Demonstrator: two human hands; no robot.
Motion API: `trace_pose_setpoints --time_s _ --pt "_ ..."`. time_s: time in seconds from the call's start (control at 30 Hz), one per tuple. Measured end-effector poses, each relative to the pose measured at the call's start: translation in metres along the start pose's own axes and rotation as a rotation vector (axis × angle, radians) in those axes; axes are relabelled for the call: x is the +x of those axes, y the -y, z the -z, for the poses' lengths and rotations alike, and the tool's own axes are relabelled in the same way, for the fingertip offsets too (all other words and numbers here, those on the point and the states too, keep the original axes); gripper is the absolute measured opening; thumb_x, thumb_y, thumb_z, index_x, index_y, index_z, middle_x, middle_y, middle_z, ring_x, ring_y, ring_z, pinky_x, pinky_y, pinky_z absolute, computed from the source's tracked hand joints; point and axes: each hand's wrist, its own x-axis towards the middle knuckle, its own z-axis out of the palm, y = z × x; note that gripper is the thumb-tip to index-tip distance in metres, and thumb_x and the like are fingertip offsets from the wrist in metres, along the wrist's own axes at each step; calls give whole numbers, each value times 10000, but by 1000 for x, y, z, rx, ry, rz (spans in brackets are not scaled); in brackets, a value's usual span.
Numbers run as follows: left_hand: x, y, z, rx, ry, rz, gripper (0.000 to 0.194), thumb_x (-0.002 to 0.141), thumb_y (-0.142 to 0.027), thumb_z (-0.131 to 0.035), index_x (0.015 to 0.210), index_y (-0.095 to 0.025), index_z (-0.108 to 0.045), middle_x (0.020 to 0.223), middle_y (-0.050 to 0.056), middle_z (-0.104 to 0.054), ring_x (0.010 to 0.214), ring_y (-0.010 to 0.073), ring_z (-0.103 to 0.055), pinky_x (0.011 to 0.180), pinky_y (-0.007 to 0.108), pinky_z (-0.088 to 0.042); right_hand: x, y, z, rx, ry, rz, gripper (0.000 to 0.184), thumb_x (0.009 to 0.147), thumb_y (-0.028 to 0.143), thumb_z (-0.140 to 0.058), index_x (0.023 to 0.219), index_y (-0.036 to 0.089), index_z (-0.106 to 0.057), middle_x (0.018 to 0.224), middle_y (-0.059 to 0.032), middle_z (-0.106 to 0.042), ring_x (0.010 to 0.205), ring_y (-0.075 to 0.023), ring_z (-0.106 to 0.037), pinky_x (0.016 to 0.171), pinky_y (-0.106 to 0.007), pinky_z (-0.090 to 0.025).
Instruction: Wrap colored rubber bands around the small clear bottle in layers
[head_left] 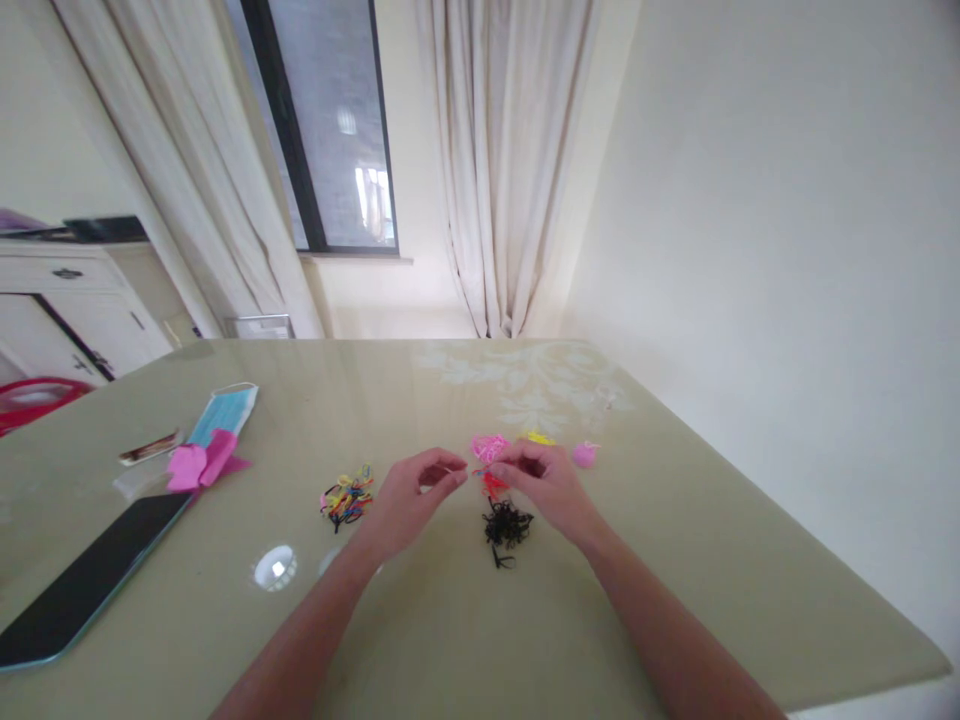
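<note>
Over the middle of the table, my left hand (424,490) is closed in a pinch, its thumb and index fingertips close together; what they hold, if anything, is too small to make out. Facing it across a small gap, my right hand (541,488) pinches a small reddish rubber band (478,472) at its fingertips. Below my right fingers lie red rubber bands (495,487), partly covered, and a black pile of bands (508,524). Behind them are pink bands (490,447) and yellow bands (540,438). A mixed-colour pile of bands (347,498) lies left of my left hand.
A small pink-purple bundle (586,455) sits right of my right hand. At left are a dark phone-like slab (97,575), pink pieces (202,462), a blue face mask (225,412) and a clear round dome (275,568). A wall (787,250) runs along the table's right side.
</note>
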Motion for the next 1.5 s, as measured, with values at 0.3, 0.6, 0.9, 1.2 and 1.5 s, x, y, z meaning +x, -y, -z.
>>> trace_pose_setpoints --time_s 0.3,0.6,0.9,1.2,1.5 --pt "-3 47 61 1034 -217 447 322 991 -303 -496 1179 -142 -702 1145 173 -725 1083 344 -695 931 438 -535 2 17 45 333 -299 -21 273 672 467 -930 744 237 -802 702 1 -701 606 -115 -534 585 -259 -432" --pt "-1 53 63 914 -164 521 276 950 -260 -516 1013 -213 -781 1034 150 -784 967 328 -740 808 404 -559 14 -11 71 -485 -110 -148 233 782 396 -735 734 181 -812 624 -42 -705 598 -178 -581 578 -296 -416" --pt "8 35 50 207 -273 265 288 865 -409 -661 995 -199 -809 910 92 -809 862 273 -749 817 389 -577 15 -21 75 -749 -48 -239 233 827 306 -650 708 191 -813 659 -62 -741 627 -207 -636 603 -308 -402" --pt "1 -2 -8 -523 -46 268 458 699 -547 -867 956 -174 -798 925 102 -825 869 230 -768 788 326 -597 0 -5 -5 -345 49 72 248 861 443 -766 941 210 -798 736 -8 -685 619 -141 -524 586 -265 -391" --pt "-1 0 -16 -480 83 243 425 788 -548 -812 1002 -181 -817 951 103 -826 905 225 -767 805 313 -589 -4 -1 -19 -231 40 84 272 920 430 -702 772 204 -738 644 5 -621 594 -139 -487 573 -278 -369"
